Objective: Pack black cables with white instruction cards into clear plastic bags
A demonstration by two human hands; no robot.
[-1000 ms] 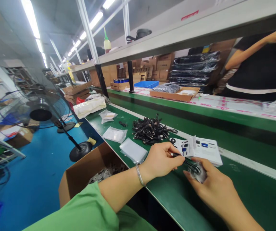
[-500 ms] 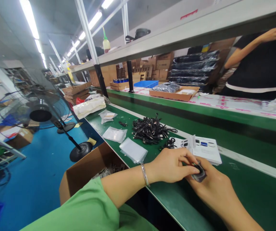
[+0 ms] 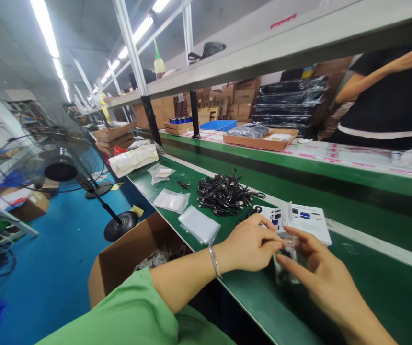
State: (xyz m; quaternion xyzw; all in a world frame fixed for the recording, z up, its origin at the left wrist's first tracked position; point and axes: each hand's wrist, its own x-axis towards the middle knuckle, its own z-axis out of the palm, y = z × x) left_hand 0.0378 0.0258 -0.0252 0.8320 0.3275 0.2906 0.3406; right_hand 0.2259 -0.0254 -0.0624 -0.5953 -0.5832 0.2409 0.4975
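My left hand (image 3: pixel 251 242) and my right hand (image 3: pixel 315 273) meet low on the green conveyor belt (image 3: pixel 371 282), both pinched on a small clear plastic bag (image 3: pixel 285 261) with something dark inside. Just behind them lies a stack of white printed leaflets (image 3: pixel 301 220). A coiled black cable (image 3: pixel 252 212) rests beside the leaflets, and a pile of black cables (image 3: pixel 223 194) sits further left. A silver bangle circles my left wrist.
Clear empty bags (image 3: pixel 199 224) lie along the belt's near edge. An open cardboard box (image 3: pixel 127 261) stands below the belt. A standing fan (image 3: pixel 60 165) is on the blue floor. A person in black (image 3: pixel 389 105) works across the line, behind a cardboard tray (image 3: pixel 261 138).
My left hand pushed the dark cable down toward my right hand. Now my right hand's fingers have spread along a clear bag that holds it, and the left pinches the bag's top.
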